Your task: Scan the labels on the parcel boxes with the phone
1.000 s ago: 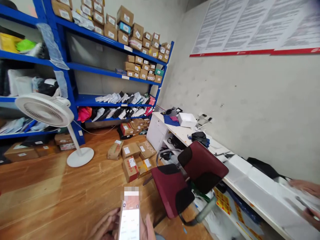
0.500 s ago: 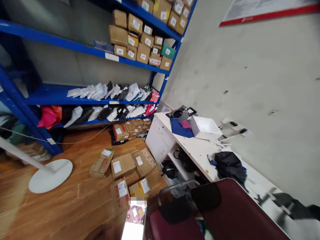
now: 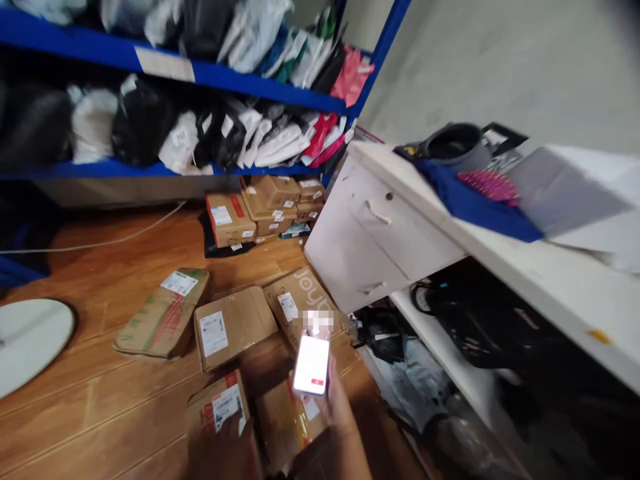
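Note:
My right hand [image 3: 337, 399] is closed around a smartphone [image 3: 311, 365], held upright with its bright white screen facing me. Behind the phone, a cardboard box with printed lettering [image 3: 300, 293] lies on the floor. My left hand [image 3: 225, 443], dark and somewhat blurred, reaches over a cardboard box with red tape and a white label [image 3: 227, 403]. Its fingers look stretched out and apart at the label's lower edge; whether they touch the box I cannot tell. Between the hands lies a box with yellow tape [image 3: 280, 427], partly covered by my right hand.
More cardboard boxes [image 3: 237, 323] lie on the wooden floor, one long and taped [image 3: 163, 317]. Blue shelving [image 3: 100, 50] packed with bagged parcels stands behind. On the right is a white desk [image 3: 345, 227] with drawers. A round white base [image 3: 33, 340] stands at left.
My view has dropped closer to the floor boxes. The phone has come up and right, its screen now mostly white. My left hand now shows over the red-taped box.

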{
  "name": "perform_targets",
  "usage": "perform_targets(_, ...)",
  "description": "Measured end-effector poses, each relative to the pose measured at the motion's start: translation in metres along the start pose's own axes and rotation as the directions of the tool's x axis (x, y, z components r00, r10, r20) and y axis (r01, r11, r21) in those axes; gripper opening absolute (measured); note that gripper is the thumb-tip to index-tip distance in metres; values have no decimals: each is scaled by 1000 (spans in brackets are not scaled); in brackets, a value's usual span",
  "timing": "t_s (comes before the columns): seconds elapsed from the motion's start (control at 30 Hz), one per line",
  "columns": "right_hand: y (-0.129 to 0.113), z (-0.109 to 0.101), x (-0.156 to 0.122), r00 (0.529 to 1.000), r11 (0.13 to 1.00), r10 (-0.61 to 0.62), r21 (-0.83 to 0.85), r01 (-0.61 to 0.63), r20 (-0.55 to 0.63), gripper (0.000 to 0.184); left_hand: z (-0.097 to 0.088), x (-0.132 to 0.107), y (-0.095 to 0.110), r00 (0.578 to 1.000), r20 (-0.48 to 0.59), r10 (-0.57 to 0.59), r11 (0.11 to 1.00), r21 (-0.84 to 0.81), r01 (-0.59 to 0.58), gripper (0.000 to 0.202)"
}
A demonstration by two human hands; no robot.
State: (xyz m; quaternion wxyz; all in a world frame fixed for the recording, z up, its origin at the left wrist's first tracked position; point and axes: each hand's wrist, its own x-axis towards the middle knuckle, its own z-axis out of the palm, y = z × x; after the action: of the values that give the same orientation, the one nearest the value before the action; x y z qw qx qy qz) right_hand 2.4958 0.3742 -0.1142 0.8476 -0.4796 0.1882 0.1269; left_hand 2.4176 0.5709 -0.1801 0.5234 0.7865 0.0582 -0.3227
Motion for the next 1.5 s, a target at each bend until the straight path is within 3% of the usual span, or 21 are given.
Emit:
perform_targets(0.03,7,-13,24,1000,1000,-14,13,15,-7,60,14,30,-16,1000,29,13,943,332,-21,74)
perform_targets(0.07,14,-25,47,999,999,-39,25,39,-12,59,29,59,-29,996,87,20,826,560,-66,79)
perform_targets(0.13,26,-46,89,996,995,-94,37,94,-3,60,54,110,-49,942,311,124,695,651,-306,67)
perform_targets(0.17,30,-55,108,994,994,-109,33,109,14,60,60,131,-54,888,418,191,649,625,-434,64)
perform_targets(0.2,34,-64,126,992,993,-118,27,117,38,62,61,150,-57,828,492,267,598,590,-543,60)
perform_targets(0.23,38,-72,142,990,992,-126,19,125,63,63,54,166,-58,804,501,321,538,601,-590,63)
perform_targets(0.3,47,-85,169,986,992,-123,0,124,111,61,23,190,-56,881,284,378,442,781,-441,83)
perform_targets(0.33,53,-91,178,985,993,-116,-8,118,128,59,2,198,-55,879,142,455,413,841,-350,85)
perform_targets(0.37,60,-97,186,985,994,-100,-17,104,139,57,-21,203,-54,896,-20,444,422,886,-190,90)
perform_targets(0.47,85,-114,194,990,999,-20,-38,26,140,54,-75,210,-59,935,-151,320,455,891,-12,94)
perform_targets(0.57,111,-130,189,993,996,67,-57,-61,100,56,-92,212,-75,935,-164,315,506,862,-19,85)
perform_targets(0.67,126,-143,184,990,990,123,-85,-117,65,58,-89,215,-90,909,-177,377,537,841,-59,83)
perform_targets(0.8,123,-150,186,986,981,146,-143,-134,78,67,-89,220,-97,878,-165,450,551,825,-127,79)
perform_targets(1.0,102,-131,195,974,968,159,-221,-121,160,76,-90,221,-105,837,-163,522,515,842,-158,69)
perform_targets(1.2,98,-115,209,960,958,150,-273,-83,235,78,-88,234,-124,734,-184,654,455,871,-187,69)
perform_targets(1.5,97,-115,208,934,951,177,-298,-81,309,79,-89,232,-121,753,-171,636,450,874,-181,74)
